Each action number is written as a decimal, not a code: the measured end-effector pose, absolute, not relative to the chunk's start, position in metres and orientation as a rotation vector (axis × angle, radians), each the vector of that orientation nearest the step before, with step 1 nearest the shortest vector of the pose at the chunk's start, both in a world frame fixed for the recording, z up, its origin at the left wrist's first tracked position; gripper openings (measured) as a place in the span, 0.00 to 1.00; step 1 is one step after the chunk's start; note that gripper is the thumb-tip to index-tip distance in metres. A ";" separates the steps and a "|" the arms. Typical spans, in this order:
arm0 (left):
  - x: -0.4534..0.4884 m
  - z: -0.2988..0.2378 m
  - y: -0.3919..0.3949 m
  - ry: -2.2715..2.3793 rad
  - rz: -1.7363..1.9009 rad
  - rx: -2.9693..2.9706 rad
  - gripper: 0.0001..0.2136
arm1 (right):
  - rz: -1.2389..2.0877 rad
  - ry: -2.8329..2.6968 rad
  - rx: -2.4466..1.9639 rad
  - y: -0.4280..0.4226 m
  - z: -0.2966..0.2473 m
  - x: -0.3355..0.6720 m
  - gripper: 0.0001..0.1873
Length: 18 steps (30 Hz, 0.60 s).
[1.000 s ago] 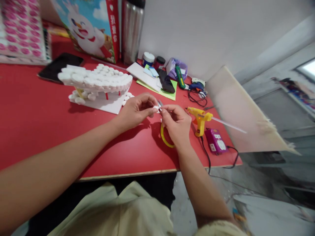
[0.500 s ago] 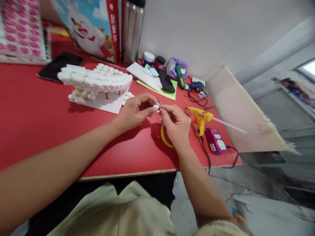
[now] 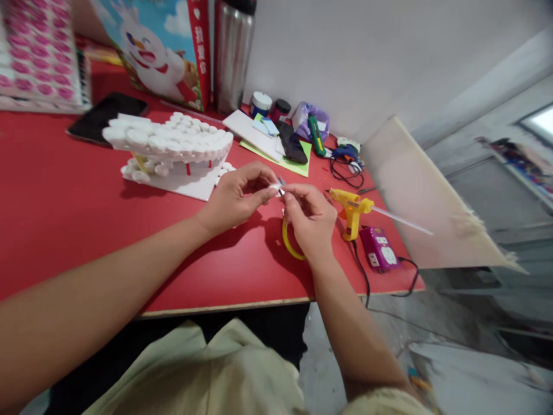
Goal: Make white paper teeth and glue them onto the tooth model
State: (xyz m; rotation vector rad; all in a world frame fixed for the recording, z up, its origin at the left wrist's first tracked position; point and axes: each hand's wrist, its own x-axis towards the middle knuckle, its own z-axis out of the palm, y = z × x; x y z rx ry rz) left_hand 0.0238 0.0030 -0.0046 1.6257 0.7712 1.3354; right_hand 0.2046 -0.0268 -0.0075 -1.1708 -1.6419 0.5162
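Observation:
Between the thumb and forefinger of my left hand (image 3: pixel 237 195) is a small white piece (image 3: pixel 274 187), possibly a foam pellet like those on the model. My right hand (image 3: pixel 311 219) meets it from the other side, its fingertips pinched around a tiny dark bit too small to name. Both hands are over the red table, fingertips nearly touching. A yellow ring (image 3: pixel 288 241) lies partly hidden beneath my right hand. Left of the hands stands a model (image 3: pixel 173 141) covered in white rounded pieces, with red posts, on a white board (image 3: pixel 190 184).
A yellow glue gun (image 3: pixel 352 210) with a clear stick stands to the right, near a purple power socket box (image 3: pixel 380 248). Behind are a steel bottle (image 3: pixel 233 57), jars (image 3: pixel 261 104), a green cutter (image 3: pixel 317 135) and papers (image 3: pixel 253 134). A dark phone-like slab (image 3: pixel 106 117) lies at left.
My right hand has shifted very slightly to the right, and the gap between the fingertips looks a little wider. The white piece stays in my left fingers.

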 end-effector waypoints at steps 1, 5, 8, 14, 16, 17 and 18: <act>0.024 -0.004 0.003 0.774 1.330 1.625 0.09 | 0.518 -1.644 -1.169 -0.027 -0.007 0.204 0.08; 0.024 -0.004 0.002 0.779 1.324 1.623 0.09 | 0.532 -1.641 -1.137 -0.027 -0.004 0.203 0.07; 0.024 -0.004 0.002 0.777 1.319 1.599 0.10 | 0.535 -1.639 -1.151 -0.027 -0.004 0.202 0.07; 0.024 -0.004 0.002 0.788 1.299 1.633 0.09 | 0.578 -1.628 -1.132 -0.027 -0.004 0.201 0.06; 0.024 -0.005 0.003 0.768 1.310 1.665 0.07 | 0.597 -1.629 -1.103 -0.027 -0.004 0.201 0.06; 0.024 -0.006 0.003 0.755 1.317 1.682 0.06 | 0.606 -1.627 -1.090 -0.027 -0.004 0.201 0.05; 0.024 -0.007 0.004 0.738 1.328 1.701 0.06 | 0.614 -1.625 -1.080 -0.027 -0.003 0.201 0.05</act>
